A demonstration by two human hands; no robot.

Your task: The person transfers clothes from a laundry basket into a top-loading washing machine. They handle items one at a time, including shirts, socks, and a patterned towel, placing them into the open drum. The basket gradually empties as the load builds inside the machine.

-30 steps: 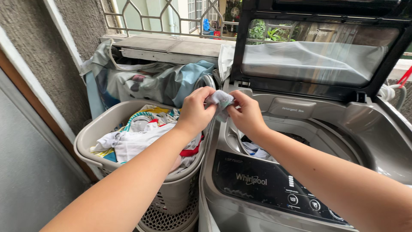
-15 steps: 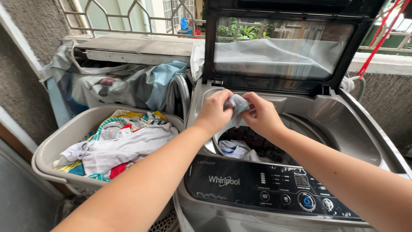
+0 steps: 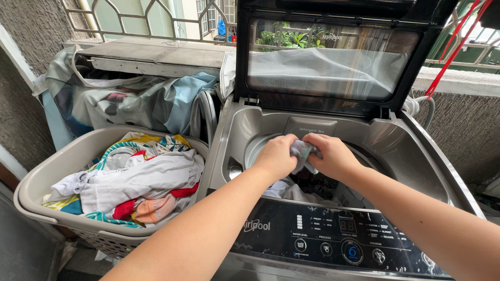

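While both hands meet over the open drum of the one top-loading washing machine [image 3: 364, 140], the left hand [image 3: 278, 156] and right hand [image 3: 333, 156] each keep a clenched grip on a single small grey cloth [image 3: 303, 152] — pinched between them, just above the tub's mouth. By the look of it, the step in hand is loading that piece; letting it fall would call for both grips to loosen directly over the opening, clear of the rim. One laundry basket [image 3: 36, 182] stands just left of the machine, heaped with mixed clothes — too tangled to count. One raised lid [image 3: 328, 57] stands upright behind.
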